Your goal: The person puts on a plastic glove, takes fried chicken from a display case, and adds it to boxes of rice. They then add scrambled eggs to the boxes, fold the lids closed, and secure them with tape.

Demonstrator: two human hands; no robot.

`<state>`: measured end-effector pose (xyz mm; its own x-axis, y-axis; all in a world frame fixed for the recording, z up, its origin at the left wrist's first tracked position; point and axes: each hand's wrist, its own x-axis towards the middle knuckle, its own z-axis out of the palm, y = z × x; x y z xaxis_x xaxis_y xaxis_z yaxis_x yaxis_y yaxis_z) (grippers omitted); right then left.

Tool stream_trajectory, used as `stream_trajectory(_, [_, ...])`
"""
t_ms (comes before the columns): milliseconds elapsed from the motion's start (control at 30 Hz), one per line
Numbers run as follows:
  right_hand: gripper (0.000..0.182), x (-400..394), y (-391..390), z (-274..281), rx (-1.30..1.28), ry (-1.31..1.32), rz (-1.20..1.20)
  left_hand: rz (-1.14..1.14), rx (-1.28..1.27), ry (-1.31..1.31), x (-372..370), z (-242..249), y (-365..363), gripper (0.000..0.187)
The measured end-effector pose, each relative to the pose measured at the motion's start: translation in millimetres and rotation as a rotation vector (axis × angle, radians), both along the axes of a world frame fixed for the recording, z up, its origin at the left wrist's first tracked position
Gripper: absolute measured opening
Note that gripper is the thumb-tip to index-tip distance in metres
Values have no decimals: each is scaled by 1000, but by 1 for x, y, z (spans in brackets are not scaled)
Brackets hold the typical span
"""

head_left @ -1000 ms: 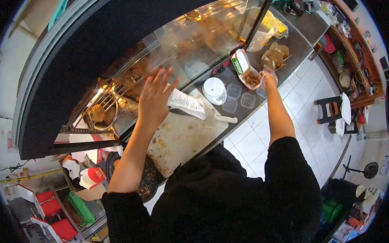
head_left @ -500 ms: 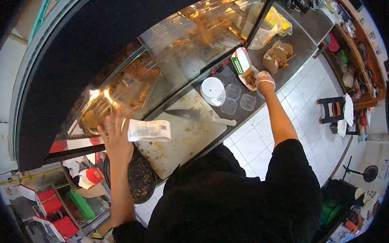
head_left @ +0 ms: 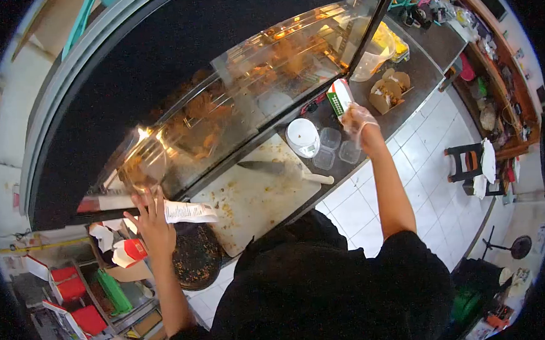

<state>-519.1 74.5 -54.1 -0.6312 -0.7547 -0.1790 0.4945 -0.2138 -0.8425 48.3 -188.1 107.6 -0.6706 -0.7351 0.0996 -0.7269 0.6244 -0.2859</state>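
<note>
My left hand [head_left: 153, 224] is by the lower left corner of the glass display case [head_left: 239, 110], fingers spread. A printed paper receipt [head_left: 191, 212] sticks out from beside its thumb, over the edge of the cutting board [head_left: 255, 201]. My right hand [head_left: 360, 125], in a clear plastic glove, is closed over the near end of a white, green and red food carton [head_left: 340, 98]. Its fingers hide the carton's contents. An open brown cardboard box [head_left: 380, 101] with pieces of food stands just beyond.
A knife [head_left: 284, 169] with a white handle lies on the board. Beside it stand a white kitchen scale [head_left: 302, 136] and several clear plastic tubs [head_left: 324, 158]. A dark round pan [head_left: 194, 258] is below the board's left end. A stool [head_left: 464, 163] stands on the tiled floor.
My left hand has moved down and slightly left, the receipt moving with it. My right hand has shifted over the carton, covering the food that was visible inside.
</note>
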Motion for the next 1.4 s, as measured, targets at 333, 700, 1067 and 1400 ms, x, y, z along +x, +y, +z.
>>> stream_trajectory(333, [26,294,-30,243,-689,-21,372,-11,511,405,25,-39,28,73])
stream_trajectory(700, [22,408,-27,294,-1381,120,596,411,2082,1621,51,-74,104,71])
stream_trajectory(1067, [54,427,-135,52,951,1003,113,440,2268,1505,59,-73,147,58])
stream_trajectory(1400, [57,470,-141,-60,360,1003,585,625,1924,1829,54,-141,95,54])
